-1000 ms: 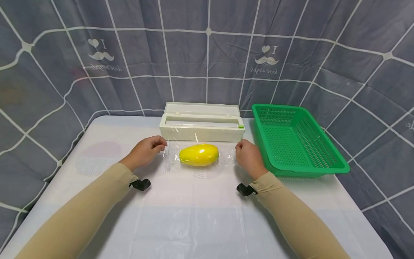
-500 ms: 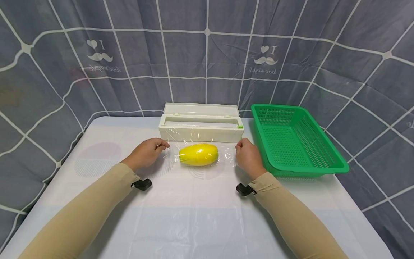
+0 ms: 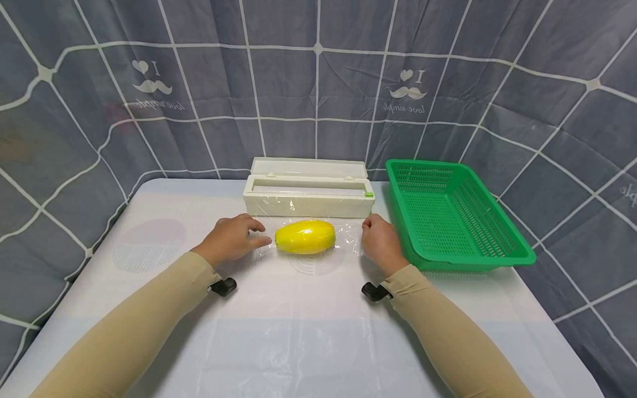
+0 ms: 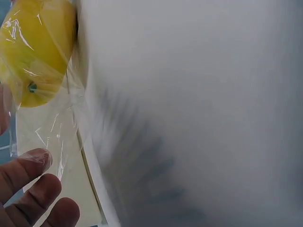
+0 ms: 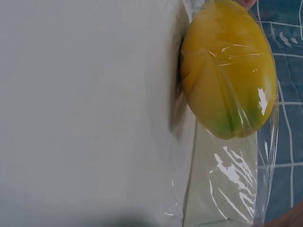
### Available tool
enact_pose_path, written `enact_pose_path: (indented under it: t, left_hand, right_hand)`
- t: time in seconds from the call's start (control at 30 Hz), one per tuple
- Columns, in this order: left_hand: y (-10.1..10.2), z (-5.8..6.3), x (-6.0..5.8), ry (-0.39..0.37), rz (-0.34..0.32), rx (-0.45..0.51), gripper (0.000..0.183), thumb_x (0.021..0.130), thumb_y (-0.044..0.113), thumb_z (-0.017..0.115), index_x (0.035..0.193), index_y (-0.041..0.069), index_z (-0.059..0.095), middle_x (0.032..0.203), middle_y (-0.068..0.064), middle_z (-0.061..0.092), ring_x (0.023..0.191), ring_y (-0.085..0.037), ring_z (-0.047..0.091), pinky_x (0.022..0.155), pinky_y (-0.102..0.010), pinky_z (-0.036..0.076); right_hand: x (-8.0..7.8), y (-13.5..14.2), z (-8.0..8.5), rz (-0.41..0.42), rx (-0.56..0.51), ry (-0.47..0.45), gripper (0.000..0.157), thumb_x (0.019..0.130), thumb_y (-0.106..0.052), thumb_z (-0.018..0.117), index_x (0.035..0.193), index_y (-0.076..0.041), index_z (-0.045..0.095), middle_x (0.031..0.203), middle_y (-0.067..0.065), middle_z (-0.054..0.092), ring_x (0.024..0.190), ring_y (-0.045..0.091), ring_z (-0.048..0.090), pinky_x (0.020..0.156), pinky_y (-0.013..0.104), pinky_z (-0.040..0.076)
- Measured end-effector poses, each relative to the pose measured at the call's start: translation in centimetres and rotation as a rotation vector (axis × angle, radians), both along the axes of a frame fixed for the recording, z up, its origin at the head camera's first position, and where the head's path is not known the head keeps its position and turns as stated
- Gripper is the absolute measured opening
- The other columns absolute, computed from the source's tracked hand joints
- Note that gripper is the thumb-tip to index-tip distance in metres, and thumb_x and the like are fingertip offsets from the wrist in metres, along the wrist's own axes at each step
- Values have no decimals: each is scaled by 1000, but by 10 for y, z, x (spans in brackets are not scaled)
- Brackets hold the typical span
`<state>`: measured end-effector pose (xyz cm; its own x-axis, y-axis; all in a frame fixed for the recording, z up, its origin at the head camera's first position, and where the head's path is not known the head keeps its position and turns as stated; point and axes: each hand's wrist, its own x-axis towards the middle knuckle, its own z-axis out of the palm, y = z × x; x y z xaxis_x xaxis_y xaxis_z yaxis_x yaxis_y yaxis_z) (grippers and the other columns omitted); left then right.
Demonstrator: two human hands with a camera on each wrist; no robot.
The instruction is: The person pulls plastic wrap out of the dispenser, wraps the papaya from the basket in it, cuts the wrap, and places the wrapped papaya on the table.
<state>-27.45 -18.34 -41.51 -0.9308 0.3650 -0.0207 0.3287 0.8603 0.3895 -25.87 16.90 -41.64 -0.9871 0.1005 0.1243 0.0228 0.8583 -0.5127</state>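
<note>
A yellow papaya (image 3: 304, 236) with a greenish tinge lies on its side on the table, with clear cling film (image 5: 232, 175) wrapped over it and spreading past both ends. My left hand (image 3: 231, 237) is beside its left end, thumb and fingers apart; in the left wrist view the fingertips (image 4: 40, 158) touch the loose film. On the other side, my right hand (image 3: 382, 243) has curled fingers and pinches the film's right edge; its fingertips are mostly hidden. Directly behind the papaya stands a white cling film dispenser (image 3: 308, 207), lid raised.
A green plastic basket (image 3: 478, 263) stands at the right, close to my right hand. The table (image 3: 288, 342) has a pale printed cover. Behind it hangs a grey curtain (image 3: 283, 83) with white grid lines.
My left hand has moved right toward the papaya, and its pinch on the film has loosened, with the thumb and fingers now spread. My right hand has stayed nearly still.
</note>
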Motion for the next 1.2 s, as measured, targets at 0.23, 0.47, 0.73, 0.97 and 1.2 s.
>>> enact_pose_path:
  t: [0.23,0.47,0.73,0.97,1.2]
  left_hand:
    - [-1,-2,-3,-1,8,18,48,102,46,65,134,12,72,144,-13,64,137,-36,58,119,-64,30]
    - [-1,-1,-3,-11,10,1,47,104,45,62,137,13,70,144,-15,62,128,-34,64,116,-65,30]
    - [2,0,-4,-17,5,-26,47,104,45,62,135,11,71,146,-16,61,139,-38,56,115,-66,30]
    - [-2,-2,-4,-70,20,18,50,104,47,60,138,12,69,144,-15,62,132,-36,61,117,-65,29]
    - [-14,4,-4,-80,86,104,44,108,39,56,139,11,69,137,-14,64,118,-34,63,103,-55,48]
  right_hand:
    - [-1,1,1,15,-21,-17,17,107,-12,54,108,0,66,100,18,73,88,34,67,77,46,56]
    - [12,-8,16,94,-27,150,24,103,-4,53,122,3,65,125,24,68,119,43,61,104,53,49]
    - [29,-38,18,677,287,200,48,101,-19,72,144,-3,61,153,14,59,144,37,52,124,52,36]
    - [16,-40,9,671,378,120,64,96,-25,80,151,-5,54,157,13,55,146,32,51,125,47,37]
    - [11,-41,10,681,328,95,68,94,-21,81,152,-4,51,156,13,55,146,32,50,126,46,37]
